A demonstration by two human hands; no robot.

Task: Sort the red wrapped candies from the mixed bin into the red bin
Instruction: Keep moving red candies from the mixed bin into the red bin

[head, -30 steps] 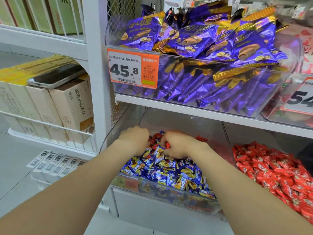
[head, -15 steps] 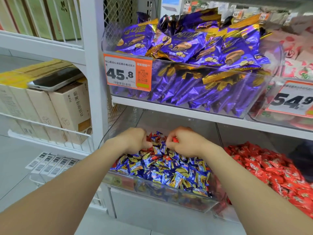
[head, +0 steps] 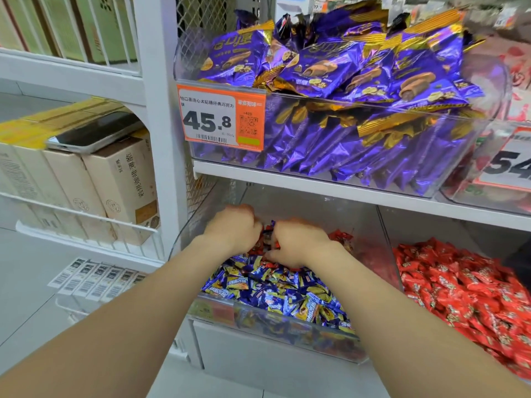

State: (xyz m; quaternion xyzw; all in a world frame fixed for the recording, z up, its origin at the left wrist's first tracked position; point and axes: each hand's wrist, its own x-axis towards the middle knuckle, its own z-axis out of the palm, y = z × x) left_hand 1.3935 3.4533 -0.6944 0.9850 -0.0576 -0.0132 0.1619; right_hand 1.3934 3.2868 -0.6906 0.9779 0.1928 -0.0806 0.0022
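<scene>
Now both hands are drawn close together at the back of the mixed bin (head: 287, 330).

Compared with half a second ago, the gap between the left hand (head: 232, 229) and the right hand (head: 298, 244) has been narrowed, so that only a sliver of the red wrapped candies (head: 340, 236) is seen between them. More lie just right of the right hand, behind the blue candies (head: 273, 294) heaped at the front. Each grip is curled down into the pile, knuckles up. Whether anything is pinched cannot be told, since the fingertips are hidden. Nothing has yet been carried to the red bin (head: 416, 225), just beside on the right. It is judged that red pieces are being gathered for a transfer.
</scene>
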